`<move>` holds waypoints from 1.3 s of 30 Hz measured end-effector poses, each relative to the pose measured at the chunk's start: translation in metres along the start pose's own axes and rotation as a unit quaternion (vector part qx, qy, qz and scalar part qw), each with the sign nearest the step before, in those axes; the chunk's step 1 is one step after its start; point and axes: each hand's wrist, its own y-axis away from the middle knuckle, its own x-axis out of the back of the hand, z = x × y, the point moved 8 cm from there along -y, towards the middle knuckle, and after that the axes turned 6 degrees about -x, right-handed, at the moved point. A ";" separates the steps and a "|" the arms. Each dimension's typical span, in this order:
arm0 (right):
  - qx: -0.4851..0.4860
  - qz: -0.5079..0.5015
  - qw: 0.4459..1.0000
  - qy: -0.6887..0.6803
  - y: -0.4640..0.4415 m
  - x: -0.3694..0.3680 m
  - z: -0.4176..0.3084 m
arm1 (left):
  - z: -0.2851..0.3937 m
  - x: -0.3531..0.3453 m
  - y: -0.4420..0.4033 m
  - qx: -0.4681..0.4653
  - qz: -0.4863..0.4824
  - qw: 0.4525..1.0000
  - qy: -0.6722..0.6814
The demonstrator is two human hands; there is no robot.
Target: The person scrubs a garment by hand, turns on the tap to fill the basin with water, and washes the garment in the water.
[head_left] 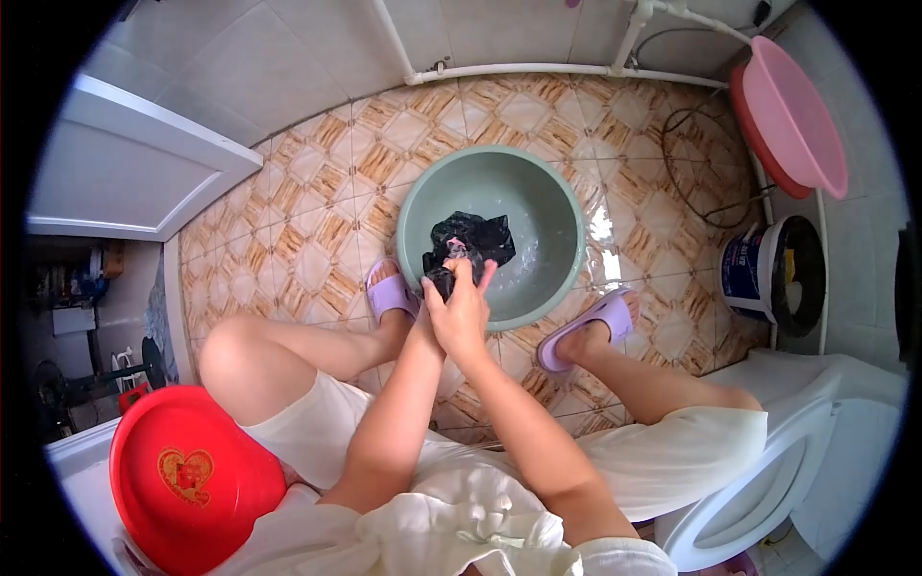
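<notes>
A wet black cloth garment (485,235) lies bunched against the near left side of a grey-green basin (567,288). It has a small pink patch, which I cannot make out clearly. My right hand (462,312) is closed on the bunched near end of the cloth, above the basin's near rim. My left hand (431,324) presses close against it and is mostly hidden beneath; it appears closed on the same cloth. Shallow water (523,259) shows in the basin.
Purple slippers (588,331) flank the basin on the tiled floor. At left are a red basin (154,432) and a white door (134,163). To the right stand a bucket (759,274), pink basin (792,115), hose (672,182) and toilet seat (768,490).
</notes>
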 end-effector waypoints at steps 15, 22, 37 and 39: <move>0.029 0.143 0.989 0.009 -0.035 0.028 0.066 | -0.044 0.032 0.014 0.102 0.287 0.950 -0.068; 0.085 0.124 0.989 -0.005 0.000 0.034 0.005 | 0.006 -0.048 -0.010 0.006 0.138 0.988 0.071; 0.161 0.234 0.900 0.331 0.001 0.001 0.010 | -0.004 -0.049 0.002 -0.024 0.058 0.994 0.088; -0.009 0.101 0.984 0.144 -0.043 0.027 0.031 | -0.041 0.008 0.010 0.098 0.246 0.964 0.027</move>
